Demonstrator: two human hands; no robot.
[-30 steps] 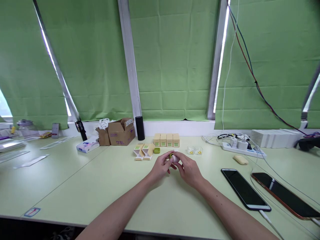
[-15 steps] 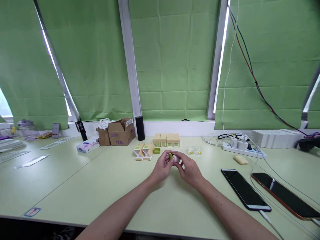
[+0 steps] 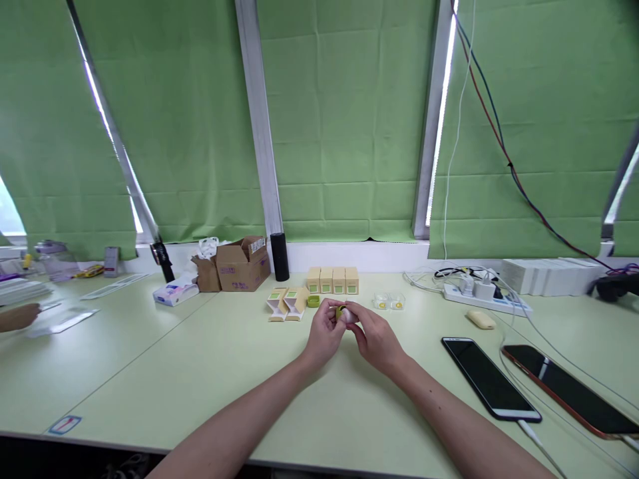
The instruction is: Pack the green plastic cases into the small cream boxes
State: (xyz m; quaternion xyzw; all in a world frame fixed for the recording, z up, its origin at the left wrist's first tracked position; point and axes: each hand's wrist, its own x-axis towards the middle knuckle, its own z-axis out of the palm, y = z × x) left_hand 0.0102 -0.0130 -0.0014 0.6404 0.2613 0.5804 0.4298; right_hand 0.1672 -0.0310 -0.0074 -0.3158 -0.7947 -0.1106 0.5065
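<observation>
Between the fingertips of both hands is a small rounded white-and-olive-green object, partly covered by the fingers; its exact kind cannot be made out. My left hand pinches the green side, while my right hand closes around the white side. Just beyond the left hand lies a small green square piece. Two opened cardboard boxes lie beside it, to the left. Behind them stands a row of several small closed tan boxes. Clear containers with yellow centres sit to the right.
Two phones with cables lie at right, near a cream case and a power strip. A brown carton, tissue pack and black cylinder stand back left. Another person's hand reaches in at far left.
Another person's hand has come in from the left edge over the flat clear sheets. My hands stay nearly in place, with the small object turned slightly and shifted a little left.
</observation>
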